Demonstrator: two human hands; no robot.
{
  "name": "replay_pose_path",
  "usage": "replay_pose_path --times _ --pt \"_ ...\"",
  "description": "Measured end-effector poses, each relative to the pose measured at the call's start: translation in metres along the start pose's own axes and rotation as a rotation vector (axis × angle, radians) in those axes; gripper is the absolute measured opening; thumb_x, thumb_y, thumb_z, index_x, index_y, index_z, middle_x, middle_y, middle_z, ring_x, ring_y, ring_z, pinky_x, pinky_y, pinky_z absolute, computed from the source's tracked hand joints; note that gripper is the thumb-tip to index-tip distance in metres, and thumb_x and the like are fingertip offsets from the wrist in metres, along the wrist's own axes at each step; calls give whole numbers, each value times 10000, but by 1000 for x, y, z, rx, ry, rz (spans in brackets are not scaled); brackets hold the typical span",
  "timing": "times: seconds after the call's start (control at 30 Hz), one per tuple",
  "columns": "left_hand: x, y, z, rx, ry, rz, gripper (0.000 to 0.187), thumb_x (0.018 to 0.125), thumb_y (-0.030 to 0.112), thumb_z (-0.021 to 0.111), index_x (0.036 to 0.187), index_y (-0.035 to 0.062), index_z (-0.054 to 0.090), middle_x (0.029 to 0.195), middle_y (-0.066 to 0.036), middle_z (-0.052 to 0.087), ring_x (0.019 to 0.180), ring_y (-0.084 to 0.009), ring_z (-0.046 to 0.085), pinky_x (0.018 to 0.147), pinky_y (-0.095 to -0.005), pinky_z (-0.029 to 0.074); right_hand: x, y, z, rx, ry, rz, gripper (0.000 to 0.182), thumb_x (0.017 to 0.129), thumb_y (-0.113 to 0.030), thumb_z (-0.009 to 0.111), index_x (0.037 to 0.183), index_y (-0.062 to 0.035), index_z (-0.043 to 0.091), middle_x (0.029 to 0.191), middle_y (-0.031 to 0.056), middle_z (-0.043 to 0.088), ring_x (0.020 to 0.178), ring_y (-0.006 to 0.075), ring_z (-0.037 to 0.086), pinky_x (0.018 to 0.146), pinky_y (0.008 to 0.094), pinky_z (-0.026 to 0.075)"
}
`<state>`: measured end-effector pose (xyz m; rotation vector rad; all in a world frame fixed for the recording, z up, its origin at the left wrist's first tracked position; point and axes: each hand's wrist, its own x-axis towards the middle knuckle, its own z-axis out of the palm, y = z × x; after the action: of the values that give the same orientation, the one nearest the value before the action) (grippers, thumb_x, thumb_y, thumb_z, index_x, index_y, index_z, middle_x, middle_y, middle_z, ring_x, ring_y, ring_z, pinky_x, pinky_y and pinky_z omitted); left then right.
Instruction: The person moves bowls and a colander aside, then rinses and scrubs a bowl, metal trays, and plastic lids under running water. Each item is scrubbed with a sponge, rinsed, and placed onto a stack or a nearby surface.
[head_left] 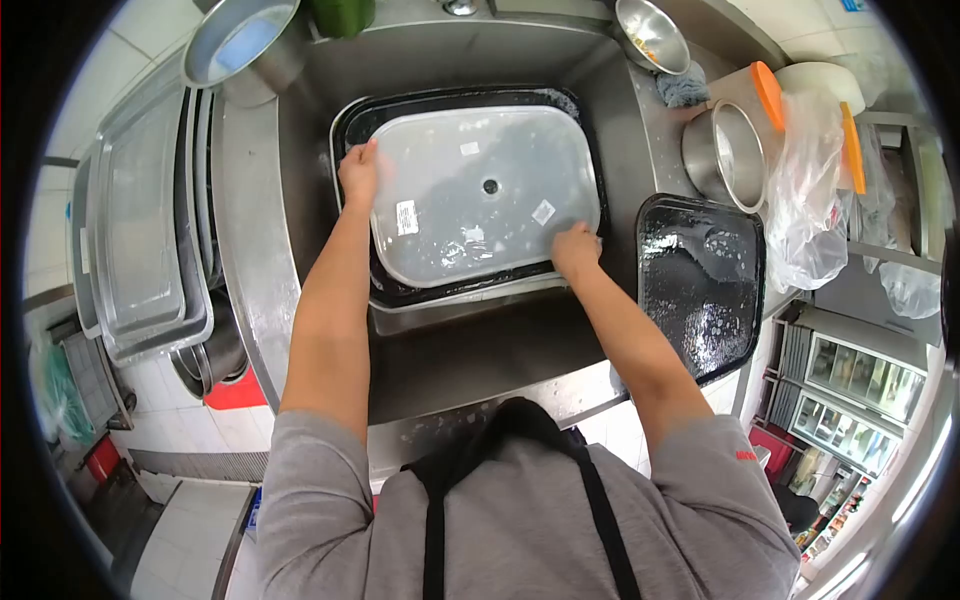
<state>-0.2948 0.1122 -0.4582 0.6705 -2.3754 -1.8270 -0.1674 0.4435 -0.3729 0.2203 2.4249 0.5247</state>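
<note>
- I have both hands down in the steel sink (300, 150), on a clear plastic tub (485, 195) that lies upside down, its flat base with a small round mark at the middle facing up at me.
- My left hand (358, 172) sits at the tub's left edge, fingers curled over the rim and gripping it.
- My right hand (576, 250) is at the near right corner of the tub, fingers folded down against the edge; I think it grips the rim, though the fingertips are hidden from here.
- The tub rests on top of a black tray (460, 100) that fills most of the basin; the tray's dark border shows all round the tub.
- Small white stickers (406, 217) are on the tub's base, and the surface looks wet.
- A second black tray (700, 285), wet and glistening, lies on the counter just right of the sink.
- Beyond it stand a steel pot (725, 155), tilted on its side, and a crumpled clear plastic bag (815, 190).
- A steel bowl (652, 35) sits at the far right corner of the sink, with a grey cloth (683, 90) next to it.
- Stacked metal trays (140, 220) lie on the left, and a round steel pan (245, 45) at the far left corner.
</note>
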Motion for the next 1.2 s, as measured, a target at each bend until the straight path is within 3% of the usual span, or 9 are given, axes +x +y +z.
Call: replay_pose_path --times 0.17,0.27,0.43,0.57,0.7,0.77,0.9,1.1,1.2 --pt "-4 10 2 90 69 -34 350 825 369 571 807 27 638 663 -107 624 614 -217 585 630 -329 451 -84 -119 3 481 154 -381 345 806 -192 498 1069 27 538 1106 177 445 964 314 511 743 426 476" --pt "9 -9 8 45 68 -52 344 827 361 574 789 25 635 654 -91 619 596 -194 571 617 -323 446 -111 -195 -25 464 311 -712 238 762 -112 497 931 34 580 1016 160 485 900 318 502 776 433 430" --pt "5 0 3 -97 -12 -124 344 842 345 561 759 17 623 641 -61 601 579 -143 536 589 -307 433 -64 -76 -12 472 492 -659 196 739 -92 501 873 -109 643 979 145 512 860 312 531 727 409 459" --pt "6 -6 2 -15 -24 -49 355 837 359 557 776 15 619 673 -89 609 611 -164 551 602 -318 435 -58 -33 14 275 534 -405 405 715 -75 520 1118 -114 530 1032 137 482 900 318 483 801 436 414" --pt "3 12 -1 85 -74 -51 371 814 382 575 778 14 611 697 -120 611 642 -212 570 629 -339 441 -75 -122 -2 464 665 -958 396 705 -78 524 1098 -118 543 1053 131 482 930 309 473 824 409 405" --pt "4 36 -17 154 -25 58 372 803 385 586 768 15 608 698 -126 610 647 -228 571 637 -338 442 -69 -134 -31 568 462 -1000 329 716 -70 507 1025 -122 606 1098 140 487 941 317 485 842 408 404" --pt "35 112 -36 382 104 365 344 755 352 649 780 16 580 704 -157 605 651 -272 592 630 -363 456 -41 -60 -88 576 775 -557 322 728 -80 500 1034 -135 584 1104 124 476 910 298 504 776 394 442" --pt "-29 321 -75 438 -104 804 259 835 271 562 891 21 524 751 -158 599 686 -313 579 610 -357 431 3 9 -95 256 208 -100 247 804 -170 472 971 -94 637 1088 142 532 1020 355 511 800 458 450" --pt "-80 361 -101 514 -90 654 244 843 258 554 903 24 517 730 -170 590 657 -325 569 602 -361 426 25 19 -133 460 507 -177 274 786 -155 467 997 -73 621 1037 148 573 981 334 541 798 464 449"
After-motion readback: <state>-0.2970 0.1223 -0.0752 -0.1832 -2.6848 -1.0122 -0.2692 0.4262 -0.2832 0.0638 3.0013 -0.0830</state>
